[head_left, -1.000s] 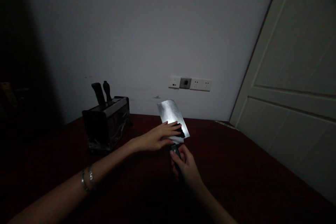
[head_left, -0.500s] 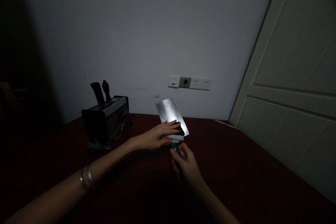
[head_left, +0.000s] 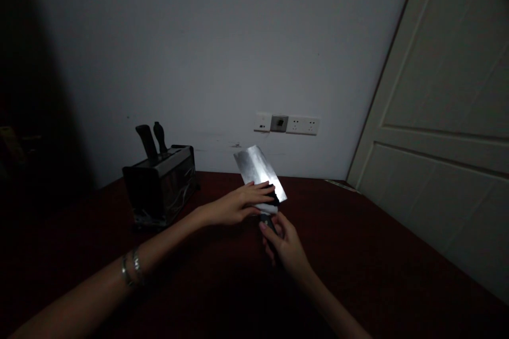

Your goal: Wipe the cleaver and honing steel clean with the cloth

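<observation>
The right hand (head_left: 289,248) is wrapped around the dark handle (head_left: 267,220) of a cleaver (head_left: 256,165), with the thumb on top. The left hand (head_left: 238,205) lies over the lower part of the blade, near the handle. Its fingers are long and a little apart, over a black pad (head_left: 275,199), and its thumb is by a white piece (head_left: 267,208). I cannot tell if those fingers pinch the pad or just press it.

The cleaver tips away toward the wall (head_left: 222,63), above the red-brown table (head_left: 338,238). To do this well, I think the handle needs a firm hold, and the left fingertips should stay on the flat side. The sharp edge is hard to make out, so slow and gentle is best. The knife block (head_left: 177,169) stands well apart, off to the left.
</observation>
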Available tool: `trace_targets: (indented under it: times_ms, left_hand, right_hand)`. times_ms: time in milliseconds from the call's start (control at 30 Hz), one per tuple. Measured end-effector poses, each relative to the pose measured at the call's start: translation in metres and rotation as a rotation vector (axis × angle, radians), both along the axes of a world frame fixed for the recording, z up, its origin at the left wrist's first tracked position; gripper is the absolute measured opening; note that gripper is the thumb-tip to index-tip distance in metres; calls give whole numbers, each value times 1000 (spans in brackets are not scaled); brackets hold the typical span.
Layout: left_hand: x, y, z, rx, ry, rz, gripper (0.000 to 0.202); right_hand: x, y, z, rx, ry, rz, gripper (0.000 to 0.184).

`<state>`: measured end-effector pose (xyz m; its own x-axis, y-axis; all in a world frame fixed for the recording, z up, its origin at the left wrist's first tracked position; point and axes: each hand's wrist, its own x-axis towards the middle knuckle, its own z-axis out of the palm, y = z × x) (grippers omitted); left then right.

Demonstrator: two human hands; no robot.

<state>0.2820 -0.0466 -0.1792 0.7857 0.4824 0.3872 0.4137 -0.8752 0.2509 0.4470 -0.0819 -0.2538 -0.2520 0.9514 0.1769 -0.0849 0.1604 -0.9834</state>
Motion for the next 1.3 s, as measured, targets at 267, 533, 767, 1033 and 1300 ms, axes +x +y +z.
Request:
trace_targets:
  times_ms: [267, 533, 767, 1033, 1300]
  left_hand:
    - [6, 1, -4, 35, -54, 43, 47]
    - [12, 3, -6, -1, -69, 64, 43]
    - [0, 4, 1, -79, 50, -9, 52]
    - [12, 4, -8, -38, -107, 43, 46]
    - [13, -2, 2, -32, -10, 3, 53]
  right_hand:
    - [-2, 1, -4, 50, -31, -54, 27]
    - [0, 3, -1, -19, 8, -18, 31]
    - [-2, 8, -4, -56, 10, 6, 33]
    - [1, 3, -9, 91, -92, -65, 27]
    - [2, 0, 0, 28, -15, -57, 27]
